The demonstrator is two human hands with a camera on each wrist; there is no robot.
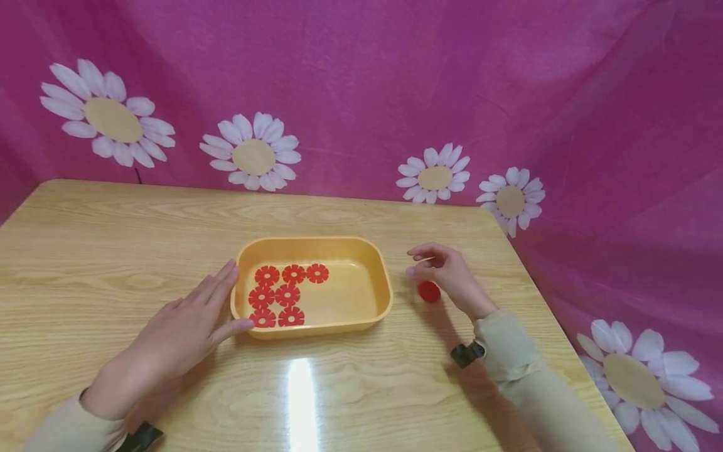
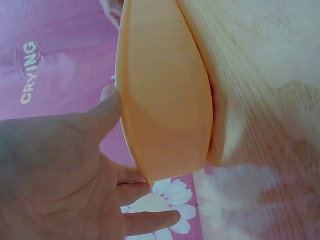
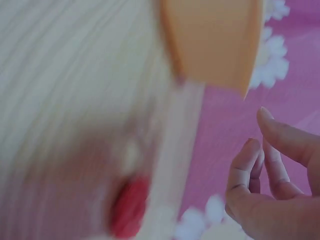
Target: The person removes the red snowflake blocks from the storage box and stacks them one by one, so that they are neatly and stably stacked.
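Observation:
A yellow rectangular tray [image 1: 353,295] stands on the wooden table, with several red notched plastic discs [image 1: 287,294] lying flat in its left part. My left hand [image 1: 183,329] rests at the tray's left end, fingers straight along the rim and thumb over the near corner. In the left wrist view the thumb and fingertips touch the edge of the tray wall [image 2: 165,100]. To the right of the tray, my right hand [image 1: 449,273] hovers with loosely bent fingers and nothing between them. Below it on the table lies a red piece [image 1: 430,291], blurred in the right wrist view.
The wooden table [image 1: 141,245] reaches back to a pink cloth [image 1: 350,94] printed with white daisies. Its right edge runs just beyond my right forearm. A bright reflection [image 1: 302,402] shows on the tabletop in front of the tray. Black straps sit at both wrists.

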